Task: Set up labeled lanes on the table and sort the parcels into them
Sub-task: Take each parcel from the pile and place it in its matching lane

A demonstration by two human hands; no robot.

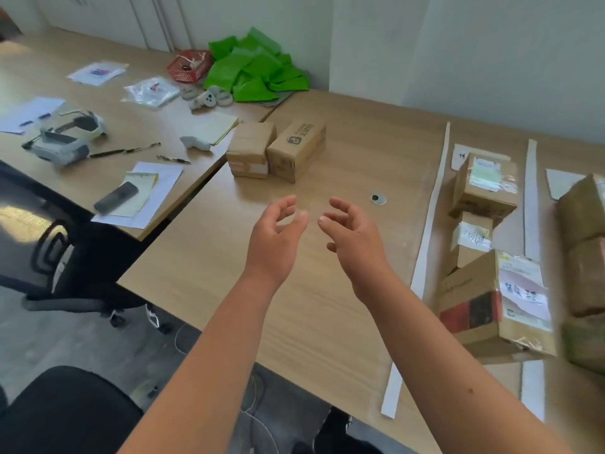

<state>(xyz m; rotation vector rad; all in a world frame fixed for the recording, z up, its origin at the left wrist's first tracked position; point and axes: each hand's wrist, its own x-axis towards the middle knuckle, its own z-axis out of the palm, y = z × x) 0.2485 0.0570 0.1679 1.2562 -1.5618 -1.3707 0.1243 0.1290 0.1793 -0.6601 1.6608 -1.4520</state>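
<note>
Two small cardboard parcels stand side by side on the wooden table (343, 263): a plain one (250, 149) and a printed one (296, 150). My left hand (276, 237) and my right hand (352, 237) hover above the table just in front of them, palms facing each other, fingers relaxed, holding nothing. At the right, white paper strips (429, 231) (532, 198) mark lanes. In the lane between them lie three labelled parcels (486, 186) (471, 242) (494, 303). More parcels (584, 240) sit past the second strip at the frame edge.
A small round disc (378, 198) lies on the table right of my hands. The adjoining desk holds a headset (65, 136), controllers (209, 98), papers, a phone (116, 197), a red basket (190, 65) and green bags (255, 68). Black office chairs (49, 250) stand at the left.
</note>
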